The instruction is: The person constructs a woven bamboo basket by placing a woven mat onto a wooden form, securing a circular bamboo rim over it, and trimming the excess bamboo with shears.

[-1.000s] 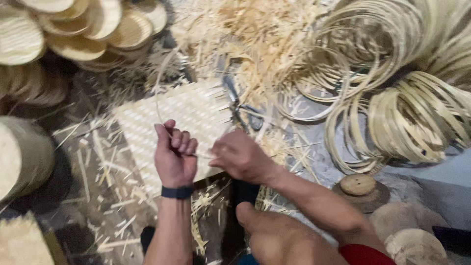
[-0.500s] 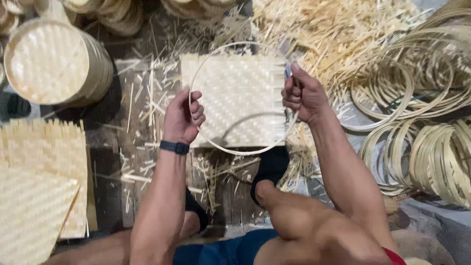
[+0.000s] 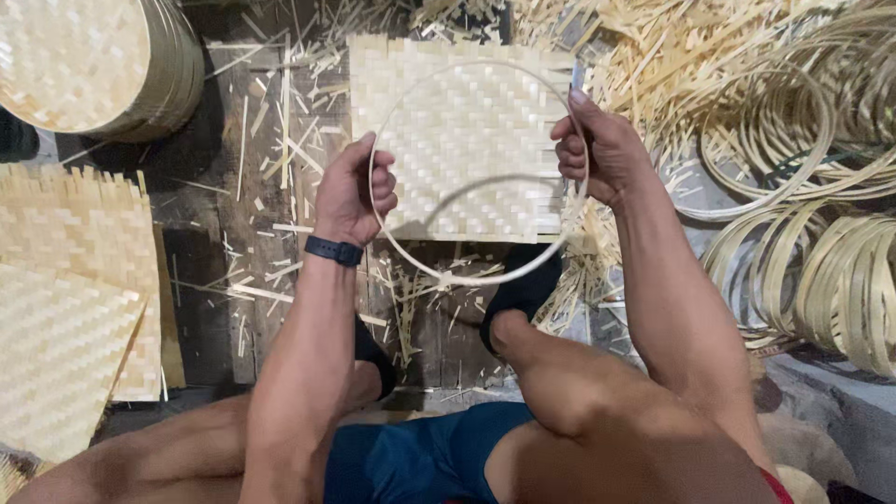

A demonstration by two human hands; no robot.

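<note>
Gripping a thin bamboo hoop [image 3: 439, 271], your left hand [image 3: 353, 191] is clamped on its left arc and your right hand [image 3: 597, 154] on its right arc, fingers curled tight. Hoop held above a square woven bamboo mat [image 3: 457, 112] lying on the floor. Stack of round woven trays [image 3: 93, 65] upper left; more flat mats [image 3: 65, 308] at left; pile of bamboo rings [image 3: 812, 187] to your right.
</note>
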